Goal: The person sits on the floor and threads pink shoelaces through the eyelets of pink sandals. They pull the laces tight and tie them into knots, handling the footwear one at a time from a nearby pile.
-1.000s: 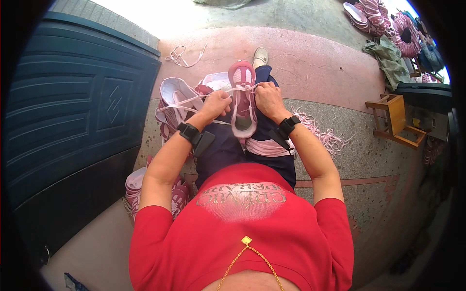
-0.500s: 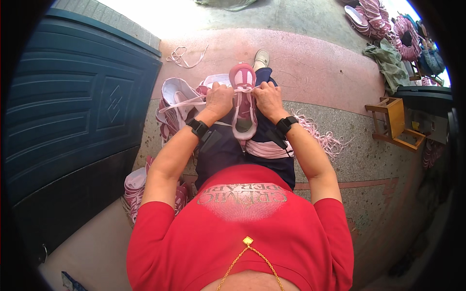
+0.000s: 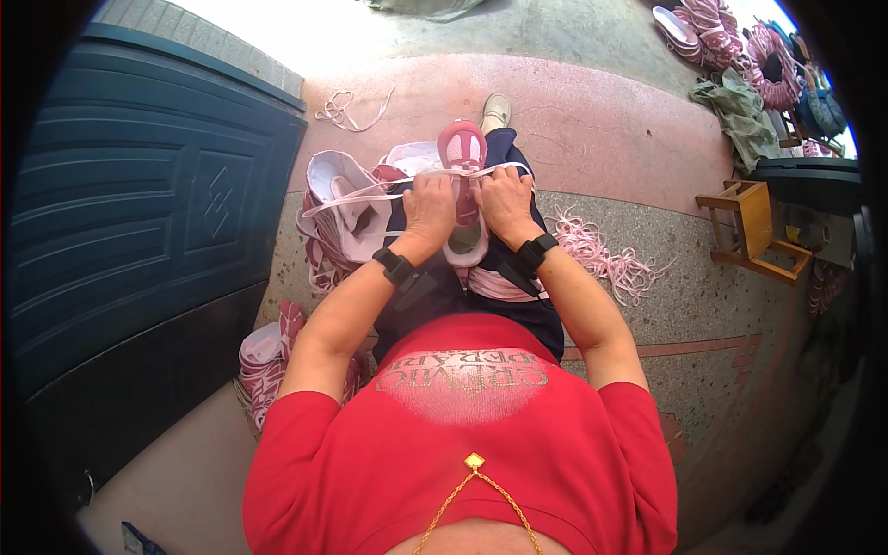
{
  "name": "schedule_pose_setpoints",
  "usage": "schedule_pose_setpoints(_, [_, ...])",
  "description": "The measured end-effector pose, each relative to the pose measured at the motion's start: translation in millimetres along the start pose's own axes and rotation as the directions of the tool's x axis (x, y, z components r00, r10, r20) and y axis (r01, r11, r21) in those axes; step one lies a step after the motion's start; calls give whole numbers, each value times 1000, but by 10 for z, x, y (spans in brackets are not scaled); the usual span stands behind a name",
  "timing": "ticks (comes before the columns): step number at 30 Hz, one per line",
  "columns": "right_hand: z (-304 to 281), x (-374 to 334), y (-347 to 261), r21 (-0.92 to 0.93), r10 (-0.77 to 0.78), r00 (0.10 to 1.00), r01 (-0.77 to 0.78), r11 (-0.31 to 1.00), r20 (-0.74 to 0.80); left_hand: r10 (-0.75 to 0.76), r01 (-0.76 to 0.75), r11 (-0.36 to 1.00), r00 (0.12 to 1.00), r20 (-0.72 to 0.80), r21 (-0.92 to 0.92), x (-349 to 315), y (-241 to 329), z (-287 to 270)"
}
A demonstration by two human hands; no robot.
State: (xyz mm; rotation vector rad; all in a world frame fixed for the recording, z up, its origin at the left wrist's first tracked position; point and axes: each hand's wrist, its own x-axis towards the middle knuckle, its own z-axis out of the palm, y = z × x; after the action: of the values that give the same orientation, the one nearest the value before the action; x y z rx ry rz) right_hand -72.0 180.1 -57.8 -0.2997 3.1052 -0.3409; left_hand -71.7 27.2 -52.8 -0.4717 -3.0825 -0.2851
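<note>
A pink and dark-rose shoe (image 3: 462,146) lies over my lap, toe pointing away from me. Pale pink shoelace (image 3: 467,171) crosses its upper and runs out to both sides. On the shoe's left edge, my left hand (image 3: 429,213) is closed, with a strand of lace at its fingers. My right hand (image 3: 506,201) is closed at the opposite edge, a lace loop rising over its knuckles. The fingertips of both hands are partly hidden. Left of my knee, a bundle of similar shoes (image 3: 338,176) has a long lace strand stretching from it toward my left hand.
A tangle of pink laces (image 3: 606,259) lies right of my leg. Beyond are a loose lace (image 3: 354,111) on the floor and a small wooden stool (image 3: 757,227). A dark blue door (image 3: 157,185) stands left; more shoes (image 3: 264,365) rest below it.
Both hands have moved inward and slightly toward me, from pulling the lace apart to the shoe's two edges. The lace now lies beyond the fingers in a wider line across the shoe.
</note>
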Motion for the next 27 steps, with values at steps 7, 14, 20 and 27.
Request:
schedule_pose_setpoints(7, [68, -56, 94, 242, 106, 994, -103, 965, 2, 129, -156, 964, 983, -131, -215, 126, 42, -242])
schedule_pose_setpoints(14, [133, -78, 67, 576, 159, 970, -26, 817, -183, 400, -407, 913, 896, 192, -3, 691, 127, -45])
schedule_pose_setpoints(20, [133, 27, -30, 80, -82, 992, 89, 993, -93, 266, -276, 914, 961, -77, -298, 723, -112, 25])
schedule_pose_setpoints(27, [-64, 16, 120, 83, -304, 827, 385, 919, -474, 10, 339, 331, 932, 362, -881, 943, -86, -136])
